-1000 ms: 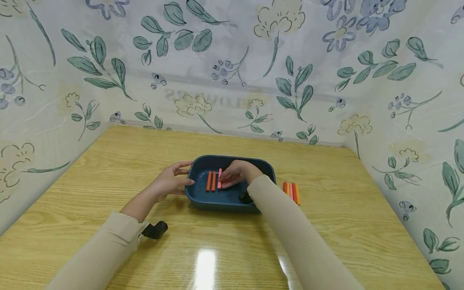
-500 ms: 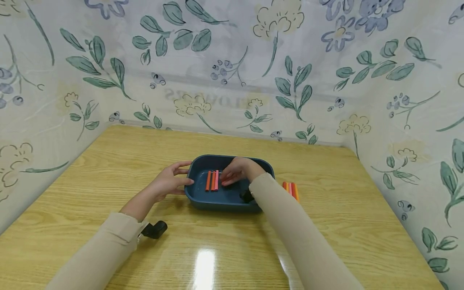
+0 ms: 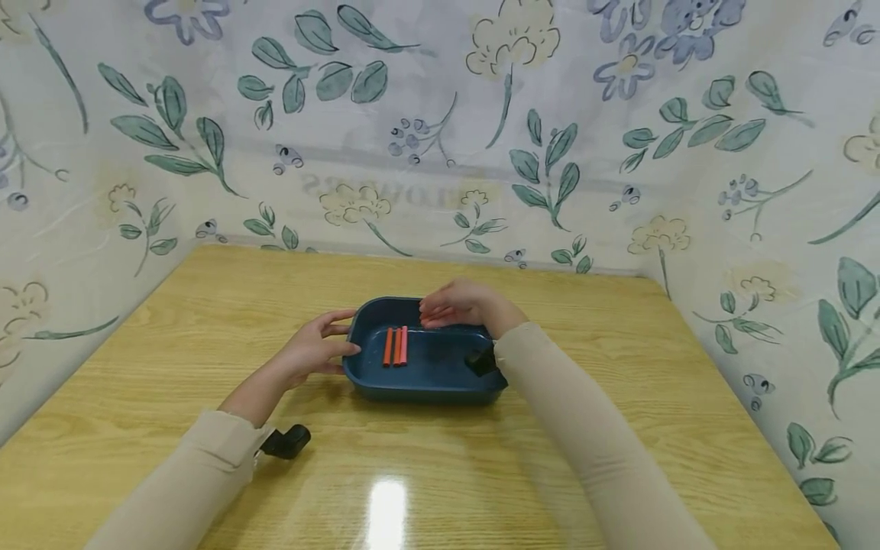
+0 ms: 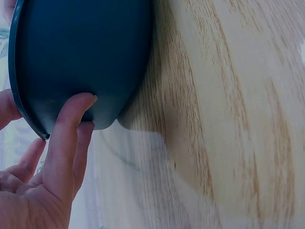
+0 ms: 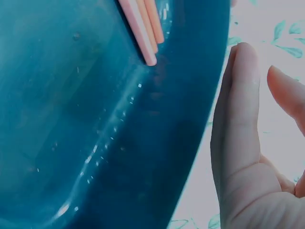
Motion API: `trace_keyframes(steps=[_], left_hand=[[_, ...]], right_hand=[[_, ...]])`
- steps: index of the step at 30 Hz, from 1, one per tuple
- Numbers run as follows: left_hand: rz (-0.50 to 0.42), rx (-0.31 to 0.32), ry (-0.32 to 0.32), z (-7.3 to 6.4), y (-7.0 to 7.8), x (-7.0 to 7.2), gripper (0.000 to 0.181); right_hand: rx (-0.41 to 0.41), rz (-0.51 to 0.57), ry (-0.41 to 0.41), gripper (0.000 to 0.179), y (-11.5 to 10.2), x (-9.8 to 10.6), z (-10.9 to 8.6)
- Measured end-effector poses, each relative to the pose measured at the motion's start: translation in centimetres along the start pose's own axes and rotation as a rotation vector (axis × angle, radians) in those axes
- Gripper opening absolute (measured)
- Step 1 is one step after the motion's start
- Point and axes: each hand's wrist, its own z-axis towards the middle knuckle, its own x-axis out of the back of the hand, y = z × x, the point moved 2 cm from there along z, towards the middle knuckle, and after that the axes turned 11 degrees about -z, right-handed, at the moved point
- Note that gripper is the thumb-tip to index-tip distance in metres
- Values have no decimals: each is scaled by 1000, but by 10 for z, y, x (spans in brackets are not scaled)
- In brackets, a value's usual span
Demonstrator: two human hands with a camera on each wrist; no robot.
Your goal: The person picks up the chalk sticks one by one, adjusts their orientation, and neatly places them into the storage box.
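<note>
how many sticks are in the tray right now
3. The sticks lie side by side, touching, on the floor of the blue tray, towards its left half: two orange and one pink on the right. The right sleeve could hide more beside the tray.

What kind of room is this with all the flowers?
Probably a small tabletop booth set up for filming, not a real room. Flowered sheets hang close round three sides of a wooden table, which holds only a blue tray of sticks.
</note>
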Motion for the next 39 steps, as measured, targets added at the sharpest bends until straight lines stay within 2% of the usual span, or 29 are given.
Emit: trace_keyframes(steps=[6, 15, 30, 34, 39], left_hand=[[2, 3, 8, -3, -2, 4, 71], [1, -4, 6, -2, -5, 6, 71], [2, 1, 11, 0, -2, 3, 71], [7, -2, 12, -1, -2, 2, 71], [16, -2, 16, 0, -1, 0, 70]], right_hand=[[60, 26, -1, 43, -1, 4, -11], [128, 67, 51, 39, 10, 21, -31], [173, 140, 107, 45, 50, 56, -71], [189, 178, 118, 46, 64, 66, -79], [189, 176, 153, 48, 84, 76, -88]])
